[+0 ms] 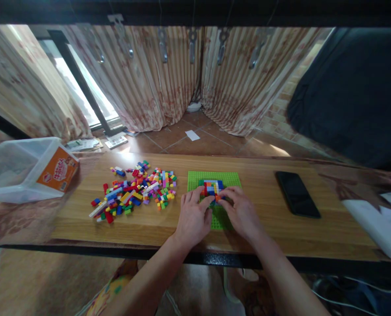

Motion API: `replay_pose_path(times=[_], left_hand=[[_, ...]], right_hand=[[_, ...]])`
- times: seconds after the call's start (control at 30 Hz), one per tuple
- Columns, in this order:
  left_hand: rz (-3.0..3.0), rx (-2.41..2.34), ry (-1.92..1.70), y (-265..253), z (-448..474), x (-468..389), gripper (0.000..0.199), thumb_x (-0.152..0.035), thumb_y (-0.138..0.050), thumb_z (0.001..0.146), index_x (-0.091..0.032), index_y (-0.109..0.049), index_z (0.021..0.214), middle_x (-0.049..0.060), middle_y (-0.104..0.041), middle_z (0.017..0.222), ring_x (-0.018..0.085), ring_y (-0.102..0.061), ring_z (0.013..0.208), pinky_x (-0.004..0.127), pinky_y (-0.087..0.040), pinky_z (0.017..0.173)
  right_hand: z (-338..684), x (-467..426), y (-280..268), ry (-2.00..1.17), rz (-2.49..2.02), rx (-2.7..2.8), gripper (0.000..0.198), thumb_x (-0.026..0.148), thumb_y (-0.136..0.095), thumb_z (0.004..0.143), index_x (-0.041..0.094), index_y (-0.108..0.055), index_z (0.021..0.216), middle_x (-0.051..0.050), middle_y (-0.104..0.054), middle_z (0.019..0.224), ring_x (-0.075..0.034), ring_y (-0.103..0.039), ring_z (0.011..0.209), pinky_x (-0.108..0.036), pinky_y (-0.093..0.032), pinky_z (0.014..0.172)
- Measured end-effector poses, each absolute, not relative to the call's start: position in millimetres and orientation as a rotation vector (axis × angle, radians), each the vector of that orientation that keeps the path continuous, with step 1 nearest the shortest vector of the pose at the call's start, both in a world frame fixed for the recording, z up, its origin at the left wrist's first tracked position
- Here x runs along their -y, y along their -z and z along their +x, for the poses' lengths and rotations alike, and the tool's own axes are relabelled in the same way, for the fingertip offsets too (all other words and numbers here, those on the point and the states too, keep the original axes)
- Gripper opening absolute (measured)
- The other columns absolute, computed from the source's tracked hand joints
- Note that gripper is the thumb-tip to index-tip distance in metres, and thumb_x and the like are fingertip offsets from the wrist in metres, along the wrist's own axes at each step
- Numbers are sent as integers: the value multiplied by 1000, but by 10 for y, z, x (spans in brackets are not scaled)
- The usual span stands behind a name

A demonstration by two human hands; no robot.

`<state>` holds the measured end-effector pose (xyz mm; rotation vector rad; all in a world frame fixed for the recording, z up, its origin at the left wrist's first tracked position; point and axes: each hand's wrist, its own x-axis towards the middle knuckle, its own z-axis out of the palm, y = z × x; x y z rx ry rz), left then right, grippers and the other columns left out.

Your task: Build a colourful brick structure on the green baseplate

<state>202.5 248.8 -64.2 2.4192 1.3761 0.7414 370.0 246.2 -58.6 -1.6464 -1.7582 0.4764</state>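
Note:
A green studded baseplate (230,176) lies on the wooden table, bearing a low build of toy bricks (213,186) in blue, red, white, orange and yellow. My left hand (194,214) rests over the plate's left side, its curled fingers and thumb against the near left part of the build. From the right, my right hand (242,213) pinches with thumb and forefinger at an orange brick (218,198) on the build's near edge. The fingers partly hide the bricks there, so whether that brick is attached cannot be made out.
Left of the plate spreads a loose pile of mixed toy bricks (134,193). A clear plastic bin (14,169) with an orange label lies at the far left. To the right are a black phone (297,194) and white papers (375,226). Metal clips hang above, before curtains.

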Motion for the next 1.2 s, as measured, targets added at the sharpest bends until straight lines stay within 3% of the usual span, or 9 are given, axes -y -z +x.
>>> replay_pose_path(times=[0.3, 0.5, 0.7, 0.9, 1.2], left_hand=[[2444, -1381, -724, 633, 2037, -2489, 39, -16, -55, 84, -24, -62, 121, 12, -45, 138, 29, -44, 121, 49, -38, 100], [2474, -1395, -698, 620, 2039, -2481, 41, -17, -54, 84, -25, -60, 124, 11, -45, 138, 29, -44, 120, 50, -38, 99], [2501, -1412, -676, 603, 2048, -2454, 42, -18, -53, 85, -28, -59, 126, 10, -46, 139, 29, -44, 120, 53, -34, 101], [2539, -1428, -642, 588, 2076, -2427, 41, -17, -51, 86, -28, -60, 125, 9, -47, 138, 29, -45, 119, 55, -30, 104], [2574, -1452, -585, 581, 2099, -2427, 40, -18, -50, 87, -27, -58, 125, 11, -47, 138, 30, -45, 119, 57, -30, 103]], right_hand=[[3709, -2474, 633, -478, -1621, 1743, 15, 23, -56, 85, 21, -70, 92, -6, -60, 104, -21, -60, 96, -38, -47, 89], [3652, -2463, 609, -467, -1697, 1666, 17, 20, -56, 82, 20, -69, 93, -7, -62, 101, -20, -61, 89, -37, -49, 85], [3721, -2480, 599, -596, -1734, 1504, 21, 29, -57, 80, 20, -69, 95, -6, -68, 93, -19, -63, 79, -37, -50, 79], [3724, -2559, 616, -664, -1785, 1379, 19, 33, -58, 76, 19, -69, 81, -5, -72, 79, -18, -64, 71, -34, -49, 74], [3700, -2607, 615, -664, -1809, 1376, 17, 33, -59, 75, 19, -69, 75, -4, -72, 76, -19, -64, 71, -34, -48, 73]])
